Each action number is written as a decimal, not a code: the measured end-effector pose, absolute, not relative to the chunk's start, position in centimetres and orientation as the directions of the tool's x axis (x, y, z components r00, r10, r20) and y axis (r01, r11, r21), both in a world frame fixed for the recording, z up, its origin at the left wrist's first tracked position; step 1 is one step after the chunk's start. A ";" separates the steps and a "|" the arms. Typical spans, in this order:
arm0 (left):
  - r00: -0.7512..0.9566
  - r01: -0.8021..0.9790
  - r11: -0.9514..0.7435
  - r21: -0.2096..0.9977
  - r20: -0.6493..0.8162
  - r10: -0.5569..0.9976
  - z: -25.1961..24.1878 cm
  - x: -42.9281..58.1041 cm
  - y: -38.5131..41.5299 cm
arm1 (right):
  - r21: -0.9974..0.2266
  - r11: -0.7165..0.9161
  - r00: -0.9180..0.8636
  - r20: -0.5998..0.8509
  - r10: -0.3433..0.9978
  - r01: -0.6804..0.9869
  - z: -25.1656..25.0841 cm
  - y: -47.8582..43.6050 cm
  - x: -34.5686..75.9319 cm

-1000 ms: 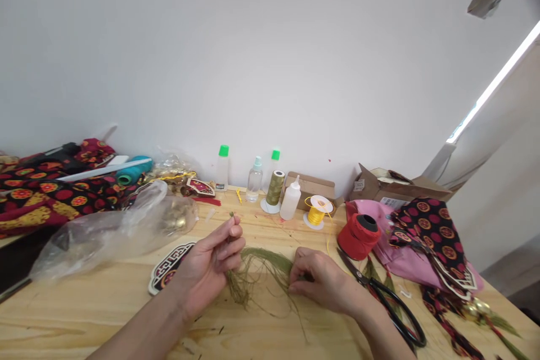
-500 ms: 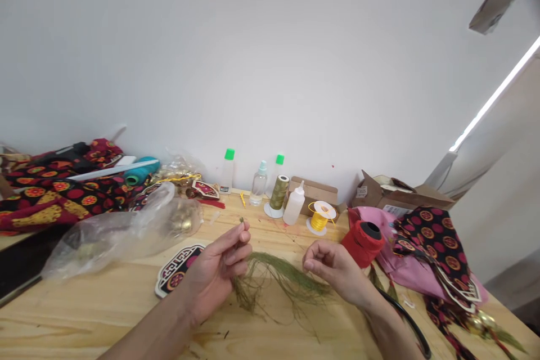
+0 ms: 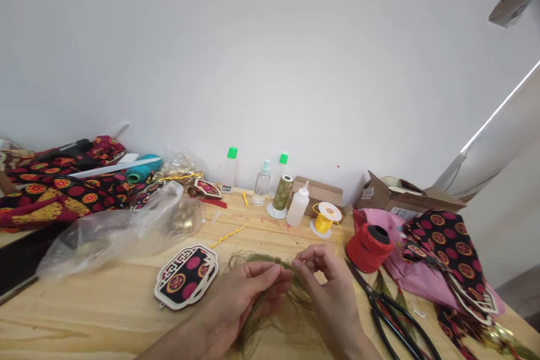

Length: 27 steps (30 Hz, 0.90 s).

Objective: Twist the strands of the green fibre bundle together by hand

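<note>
A loose bundle of thin olive-green threads [image 3: 298, 294] hangs and spreads between my hands, just above the wooden table. My left hand [image 3: 247, 295] is closed on it, thumb against fingers near a small knot at the top of the bundle. Close beside the knot, my right hand [image 3: 331, 298] has its thumb and forefinger pinched at the threads; what exactly sits between those fingertips is too small to see. Left of my left hand lies a flat wood-framed pendant [image 3: 188, 280] with black patterned fabric and a yellow cord loop.
Black scissors [image 3: 373, 295] lie right of my right hand, near a red thread cone [image 3: 366, 248]. Behind stand a yellow cord spool [image 3: 323, 222], a white squeeze bottle [image 3: 297, 207] and an olive thread spool [image 3: 282, 194]. A plastic bag [image 3: 113, 239] lies left.
My hands have come together over the threads, the left moving right and down. The pendant and its cord, and the scissors, are now uncovered. The view has shifted slightly.
</note>
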<state>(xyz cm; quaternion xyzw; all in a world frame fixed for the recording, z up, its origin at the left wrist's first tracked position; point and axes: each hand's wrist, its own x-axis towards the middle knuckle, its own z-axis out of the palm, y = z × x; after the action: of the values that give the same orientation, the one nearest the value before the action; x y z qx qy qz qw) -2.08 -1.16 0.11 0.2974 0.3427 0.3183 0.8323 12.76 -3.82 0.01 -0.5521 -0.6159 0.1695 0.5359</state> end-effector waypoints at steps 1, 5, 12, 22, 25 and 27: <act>0.584 -0.343 0.622 0.704 -0.359 0.728 0.0 -1.9 -1.3 | -0.765 0.359 0.134 0.496 0.858 0.535 -0.1 -3.9 12.6; 0.593 -0.459 0.620 0.636 -0.301 0.747 0.1 -1.5 -1.5 | -0.652 0.471 -0.012 0.578 0.816 0.595 -0.2 -4.2 12.7; 0.565 -0.526 0.554 0.645 -0.222 0.795 0.2 -1.4 -1.1 | -0.536 0.523 -0.074 0.649 0.757 0.663 0.2 -4.6 12.5; 0.579 -0.531 0.512 0.675 -0.152 0.801 0.9 -1.7 -0.9 | -0.797 0.444 0.014 0.492 0.871 0.410 1.0 -5.0 12.1; 0.585 -0.520 0.504 0.689 -0.143 0.798 0.7 -1.8 -1.0 | -0.923 0.305 0.126 0.340 0.932 0.235 1.3 -4.8 12.5; 0.612 -0.480 0.510 0.714 -0.144 0.778 0.8 -1.8 -1.2 | -0.964 0.244 0.143 0.258 0.956 0.105 1.5 -4.5 12.7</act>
<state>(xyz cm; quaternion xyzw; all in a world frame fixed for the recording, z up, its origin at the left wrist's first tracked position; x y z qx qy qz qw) -1.78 -1.16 0.79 0.3230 0.2308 0.3753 0.8376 12.73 -4.54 1.47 -0.4909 -0.5399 0.3700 0.5750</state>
